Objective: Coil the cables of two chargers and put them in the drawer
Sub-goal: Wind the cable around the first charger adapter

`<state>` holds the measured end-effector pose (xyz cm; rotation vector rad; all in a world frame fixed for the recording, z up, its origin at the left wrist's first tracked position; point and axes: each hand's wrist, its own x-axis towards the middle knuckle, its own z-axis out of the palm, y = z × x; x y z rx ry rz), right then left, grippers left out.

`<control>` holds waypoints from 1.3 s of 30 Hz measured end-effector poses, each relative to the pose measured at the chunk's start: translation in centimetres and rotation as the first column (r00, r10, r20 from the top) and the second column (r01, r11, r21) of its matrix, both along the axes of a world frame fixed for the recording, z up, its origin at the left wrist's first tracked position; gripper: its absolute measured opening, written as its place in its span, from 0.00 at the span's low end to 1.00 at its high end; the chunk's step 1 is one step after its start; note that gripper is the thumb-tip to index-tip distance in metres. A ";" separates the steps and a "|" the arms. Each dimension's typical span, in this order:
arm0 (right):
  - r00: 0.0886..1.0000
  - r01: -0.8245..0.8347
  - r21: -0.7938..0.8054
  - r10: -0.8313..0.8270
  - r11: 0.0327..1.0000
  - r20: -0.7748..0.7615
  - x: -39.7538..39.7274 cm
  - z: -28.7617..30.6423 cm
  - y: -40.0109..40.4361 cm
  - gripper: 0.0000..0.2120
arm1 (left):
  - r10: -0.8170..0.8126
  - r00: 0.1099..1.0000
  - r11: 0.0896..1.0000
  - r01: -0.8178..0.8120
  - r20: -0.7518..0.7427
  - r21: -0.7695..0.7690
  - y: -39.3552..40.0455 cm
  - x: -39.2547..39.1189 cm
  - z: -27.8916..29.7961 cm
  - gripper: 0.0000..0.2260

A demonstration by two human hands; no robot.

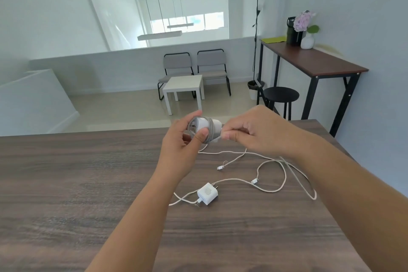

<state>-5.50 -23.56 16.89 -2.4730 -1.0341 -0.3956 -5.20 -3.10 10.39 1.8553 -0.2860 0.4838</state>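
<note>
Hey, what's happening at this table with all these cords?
A person is winding a cable around a white charger. The left hand grips the charger above the wooden table, while the right hand pinches the cable beside it. Part of that cable is already wrapped; the rest trails loose on the table. A second charger lies on the table with its cable still uncoiled. No drawer is in view.

dark wood table (pixel 66 183) in front; pale walls, beige floor (pixel 121 106); two grey chairs (pixel 194 68) behind white side table (pixel 184 86); black stool (pixel 280 95), tall desk (pixel 320 62), floor lamp (pixel 257 17), bright window (pixel 187 21).
</note>
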 end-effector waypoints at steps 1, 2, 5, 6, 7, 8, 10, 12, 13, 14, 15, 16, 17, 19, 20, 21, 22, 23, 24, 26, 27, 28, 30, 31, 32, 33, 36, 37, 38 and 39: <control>1.000 -0.021 -0.007 0.021 1.000 0.015 -0.3 -0.1 0.2 0.09 | 0.017 1.000 0.998 -0.018 -0.012 -0.067 0.0 0.0 0.1 0.15; 0.999 -0.038 -0.017 0.038 0.999 0.031 -0.5 -0.2 0.4 0.09 | 0.024 0.999 0.991 -0.028 -0.027 -0.133 0.0 0.0 0.2 0.15; 0.998 -0.044 0.001 0.044 0.999 0.048 -0.6 -0.3 0.5 0.10 | -0.024 0.992 0.926 -0.023 -0.121 -0.378 0.0 0.1 0.5 0.12; 0.998 -0.037 0.009 0.037 0.999 0.049 -0.6 -0.2 0.3 0.10 | -0.064 0.984 0.873 -0.024 -0.163 -0.488 0.1 0.1 0.7 0.11; 0.998 -0.030 0.009 0.029 1.000 0.049 -0.7 -0.3 0.3 0.10 | -0.109 0.975 0.808 -0.026 -0.194 -0.588 0.2 0.1 0.8 0.10; 0.998 -0.025 0.002 0.025 1.000 0.051 -0.8 -0.5 0.2 0.10 | -0.146 0.966 0.753 -0.031 -0.212 -0.657 0.3 0.1 1.0 0.09; 0.999 -0.025 -0.020 0.026 0.999 0.043 -1.2 -1.2 0.5 0.11 | -0.194 0.956 0.695 -0.025 -0.221 -0.718 0.6 0.0 1.1 0.07; 0.999 -0.033 -0.045 0.034 0.998 0.027 -1.5 -2.0 1.0 0.12 | -0.218 0.950 0.671 -0.021 -0.225 -0.741 0.8 0.0 0.9 0.07; 0.999 -0.034 -0.049 0.035 0.998 0.028 -1.7 -2.2 1.1 0.12 | -0.223 0.948 0.669 -0.021 -0.228 -0.743 0.8 0.0 0.7 0.07; 0.999 -0.033 -0.044 0.035 0.998 0.033 -1.8 -2.3 1.1 0.11 | -0.230 0.945 0.670 -0.019 -0.231 -0.742 0.9 -0.1 0.5 0.08; 0.999 -0.030 -0.035 0.031 0.999 0.043 -1.9 -2.3 1.1 0.11 | -0.236 0.943 0.671 -0.017 -0.235 -0.741 0.9 -0.2 0.5 0.08; 0.998 -0.025 -0.026 0.026 0.999 0.055 -1.9 -2.2 1.0 0.11 | -0.242 0.941 0.667 -0.015 -0.236 -0.745 1.0 -0.3 0.5 0.08; 0.998 -0.019 -0.022 0.020 1.000 0.064 -1.8 -2.0 0.9 0.11 | -0.247 0.940 0.655 -0.018 -0.236 -0.756 1.0 -0.3 0.5 0.07; 0.997 -0.014 -0.021 0.015 1.000 0.070 -1.7 -1.9 0.8 0.11 | -0.255 0.937 0.601 -0.041 -0.240 -0.798 1.3 -0.4 0.8 0.07; 0.997 -0.015 -0.018 0.016 1.000 0.071 -1.6 -2.0 0.7 0.10 | -0.266 0.932 0.562 -0.056 -0.245 -0.825 1.6 -0.4 0.9 0.07; 0.997 -0.015 -0.015 0.016 1.000 0.072 -1.6 -2.2 0.7 0.10 | -0.283 0.926 0.521 -0.071 -0.250 -0.851 1.9 -0.4 1.0 0.07; 0.997 -0.014 -0.013 0.015 1.000 0.073 -1.6 -2.3 0.7 0.10 | -0.303 0.919 0.481 -0.082 -0.253 -0.873 2.1 -0.3 1.0 0.07; 0.997 -0.010 -0.013 0.011 1.000 0.074 -1.6 -2.5 0.6 0.10 | -0.318 0.913 0.449 -0.091 -0.255 -0.889 2.3 -0.3 1.1 0.07; 0.997 -0.007 -0.018 0.008 1.000 0.074 -1.6 -2.6 0.5 0.10 | -0.327 0.910 0.426 -0.097 -0.253 -0.899 2.5 -0.3 1.0 0.07; 0.997 -0.005 -0.022 0.007 1.000 0.079 -1.6 -2.7 0.4 0.10 | -0.331 0.911 0.406 -0.097 -0.245 -0.909 2.8 -0.3 0.9 0.07; 0.997 -0.004 -0.015 0.005 1.000 0.083 -1.6 -2.5 0.3 0.09 | -0.332 0.913 0.408 -0.089 -0.239 -0.909 2.8 -0.3 0.8 0.08; 0.996 -0.002 -0.004 0.002 1.000 0.089 -1.6 -2.3 0.1 0.09 | -0.331 0.915 0.420 -0.077 -0.232 -0.904 2.8 -0.4 0.8 0.08; 0.994 -0.005 0.015 0.003 1.000 0.109 -1.6 -1.9 -0.2 0.09 | -0.314 0.926 0.479 -0.037 -0.210 -0.877 2.7 -0.5 0.7 0.07; 0.993 -0.007 0.013 0.005 1.000 0.120 -1.6 -1.8 -0.2 0.09 | -0.294 0.935 0.525 -0.016 -0.199 -0.851 2.6 -0.5 0.6 0.08; 0.992 -0.004 0.003 0.004 1.000 0.127 -1.6 -1.8 -0.2 0.09 | -0.268 0.945 0.579 0.000 -0.190 -0.815 2.5 -0.6 0.6 0.08; 0.991 0.002 -0.008 -0.001 1.000 0.134 -1.7 -1.9 -0.1 0.08 | -0.238 0.953 0.635 0.009 -0.185 -0.772 2.3 -0.7 0.5 0.09; 0.989 0.011 -0.034 -0.006 0.999 0.149 -2.1 -2.1 0.6 0.10 | -0.125 0.979 0.805 0.004 -0.163 -0.593 1.5 -0.9 0.2 0.11; 0.990 0.012 -0.041 -0.006 0.999 0.143 -2.1 -2.0 0.8 0.11 | -0.075 0.987 0.858 -0.010 -0.144 -0.514 1.2 -1.0 0.2 0.11; 0.991 0.019 -0.052 -0.012 0.998 0.132 -2.1 -1.8 1.1 0.13 | -0.025 0.993 0.905 -0.025 -0.113 -0.425 1.0 -1.0 0.1 0.12; 0.992 0.028 -0.069 -0.020 0.997 0.125 -2.0 -1.4 1.4 0.16 | 0.012 0.997 0.945 -0.035 -0.073 -0.326 0.7 -1.1 0.1 0.12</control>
